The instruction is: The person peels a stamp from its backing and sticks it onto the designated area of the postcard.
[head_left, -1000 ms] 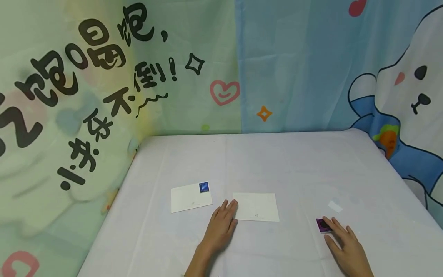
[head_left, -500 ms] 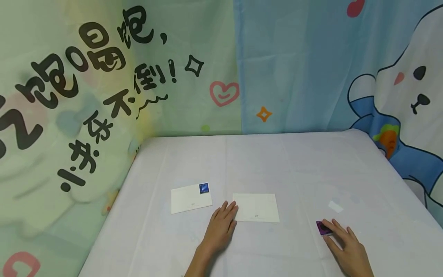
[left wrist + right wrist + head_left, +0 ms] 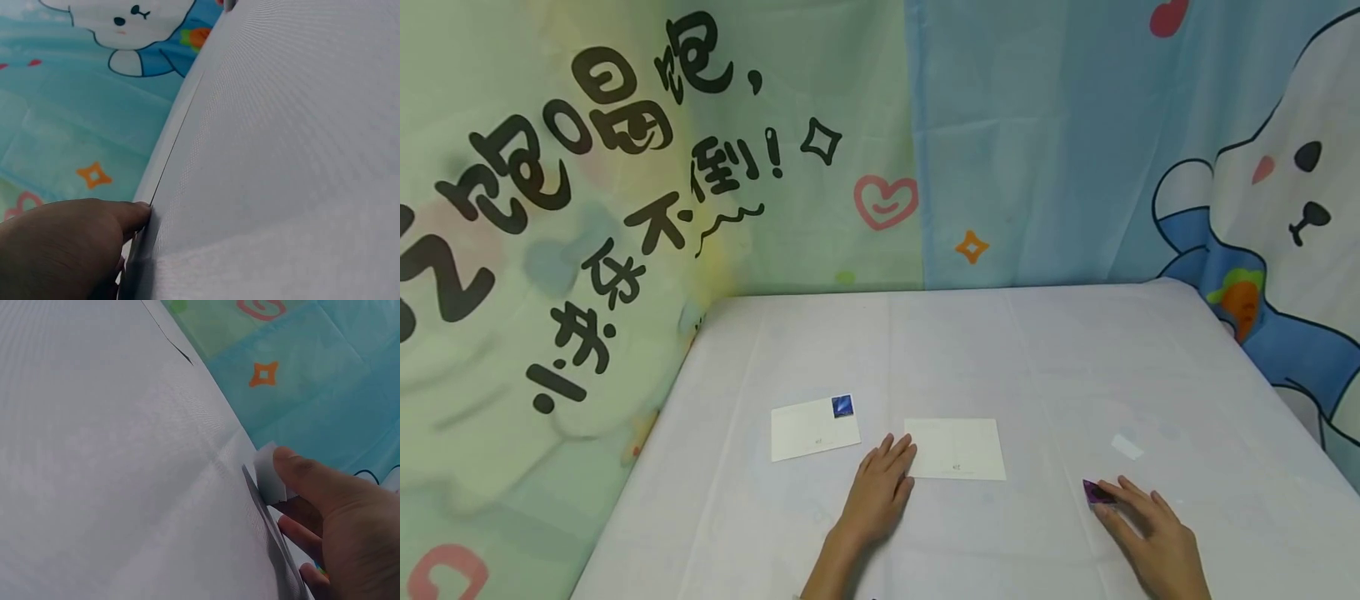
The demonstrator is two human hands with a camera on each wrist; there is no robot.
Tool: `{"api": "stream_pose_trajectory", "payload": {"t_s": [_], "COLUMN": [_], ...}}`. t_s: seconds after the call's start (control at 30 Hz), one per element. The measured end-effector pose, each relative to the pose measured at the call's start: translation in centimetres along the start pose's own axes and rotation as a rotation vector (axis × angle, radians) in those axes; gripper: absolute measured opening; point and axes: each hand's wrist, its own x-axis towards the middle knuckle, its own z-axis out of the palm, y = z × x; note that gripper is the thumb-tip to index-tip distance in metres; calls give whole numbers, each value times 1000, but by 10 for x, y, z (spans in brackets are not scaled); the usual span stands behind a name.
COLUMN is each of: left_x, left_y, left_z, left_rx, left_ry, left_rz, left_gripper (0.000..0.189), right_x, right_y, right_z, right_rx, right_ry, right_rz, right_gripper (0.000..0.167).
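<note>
My left hand (image 3: 877, 493) lies with straight fingers at the left edge of a plain white card (image 3: 957, 450) on the table, touching it. In the left wrist view, the thumb (image 3: 132, 214) presses by the card's thin edge. At the right, my right hand (image 3: 1156, 537) pinches a small purple stamp (image 3: 1096, 493) between thumb and fingers. The right wrist view shows the stamp's pale underside (image 3: 269, 476), bent up off the cloth. Left of my left hand lies another white card (image 3: 808, 432), with a blue stamp (image 3: 842, 406) in its top right corner.
A small whitish slip (image 3: 1126, 447) lies beyond my right hand. The table (image 3: 850, 350) wears a white cloth with faint creases. Printed curtains (image 3: 1030, 167) hang along its back and sides.
My right thumb has moved in under the purple stamp's near edge, and the stamp has tilted and bent up off the table. My left hand and both cards have stayed in place.
</note>
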Motion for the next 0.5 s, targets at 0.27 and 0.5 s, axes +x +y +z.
{"api": "stream_pose_trajectory", "payload": {"t_s": [0.27, 0.5], "left_x": [1, 1], "left_y": [-2, -3], "left_z": [0, 0], "left_rx": [-15, -41], "left_ry": [-4, -12], "left_rz": [1, -3], "left_gripper": [44, 44], "right_x": [1, 1], "right_y": [-1, -8], "right_z": [2, 2], "right_rx": [33, 6], "right_ry": [60, 113], "right_rz": [30, 34], "right_gripper": [31, 26]}}
